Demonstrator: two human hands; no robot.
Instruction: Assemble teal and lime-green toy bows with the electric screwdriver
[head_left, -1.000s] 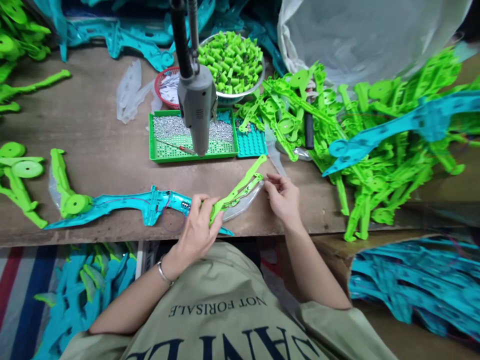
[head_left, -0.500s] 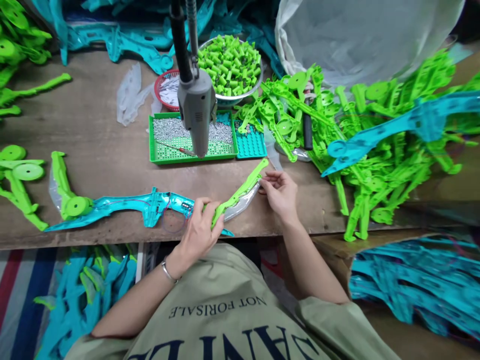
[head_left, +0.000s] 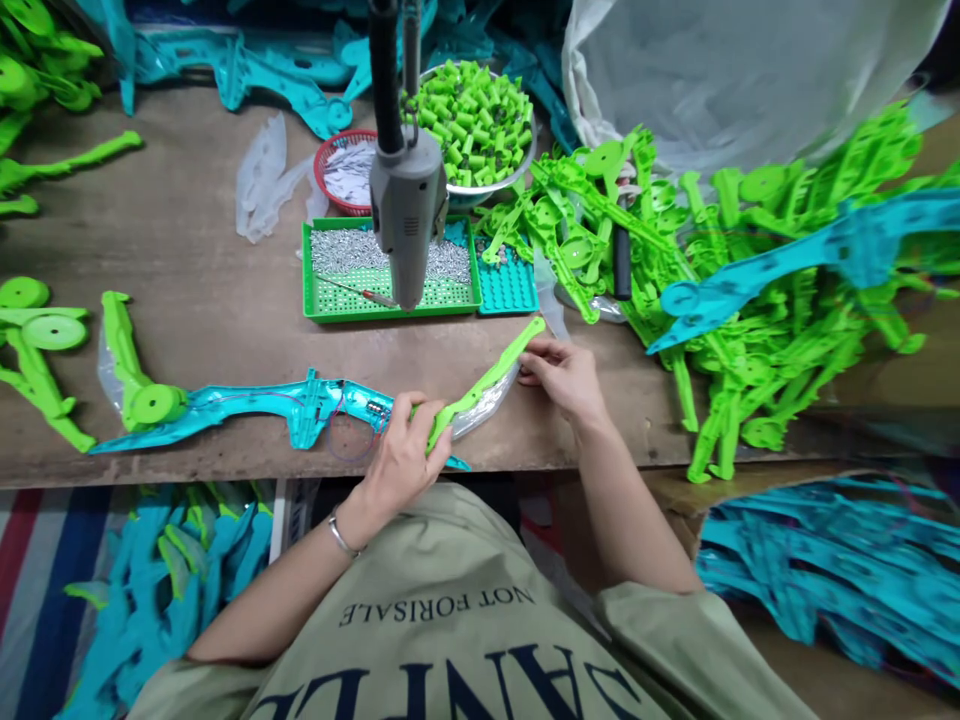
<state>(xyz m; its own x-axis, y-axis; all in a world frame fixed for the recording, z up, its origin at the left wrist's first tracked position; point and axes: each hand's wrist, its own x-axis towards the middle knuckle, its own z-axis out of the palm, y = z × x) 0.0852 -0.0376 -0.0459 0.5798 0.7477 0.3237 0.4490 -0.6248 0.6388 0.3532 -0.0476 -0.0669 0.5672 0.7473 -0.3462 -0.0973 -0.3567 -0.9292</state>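
The green limb piece (head_left: pixel 484 385) lies slanted at the counter's (head_left: pixel 225 300) near edge, over a clear strip on the teal bow body (head_left: pixel 247 405). My left hand (head_left: pixel 401 465) grips its lower end; my right hand (head_left: pixel 562 375) now pinches the upper tip. Since a second ago it has dropped flatter, so I judge it nearly seated.

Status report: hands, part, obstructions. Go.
Left hand shut on green limb at its near end. Right hand pinching its far tip. Limb lies over teal bow on bench edge. Hanging driver above, apart.
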